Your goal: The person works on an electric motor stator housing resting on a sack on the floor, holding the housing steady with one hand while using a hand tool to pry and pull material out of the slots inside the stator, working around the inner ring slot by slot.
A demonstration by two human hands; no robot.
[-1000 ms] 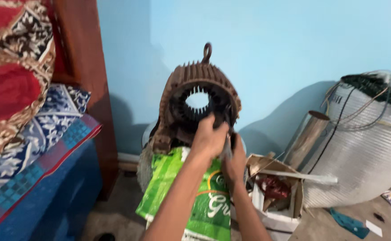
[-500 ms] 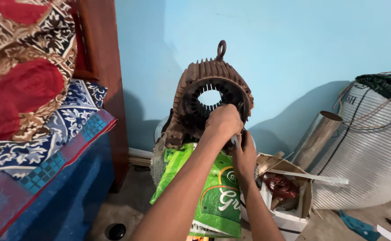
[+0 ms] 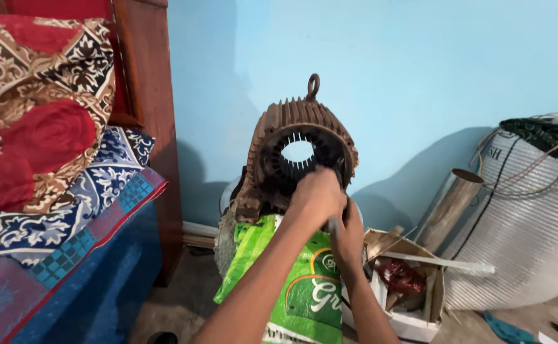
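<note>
While the rusty finned motor housing [image 3: 301, 153] sits upright on a green sack [image 3: 298, 286] by the blue wall [image 3: 419, 64], my left hand [image 3: 317, 194] is curled at its lower rim. Right hand [image 3: 349, 232] just below; can't tell either grip. Cardboard box [image 3: 412, 318] beside.

to my left a patterned red and brown blanket [image 3: 40, 108] lies on folded blue floral cloth [image 3: 69, 210], beside a wooden bedpost [image 3: 151, 114]. a pale blue wall [image 3: 419, 76] stands ahead. to my right an open cardboard box [image 3: 412, 299] holds red scraps, a metal tube [image 3: 447, 207] leans near it, and a white woven sack [image 3: 521, 242] carries loose wires [image 3: 533, 159].
</note>
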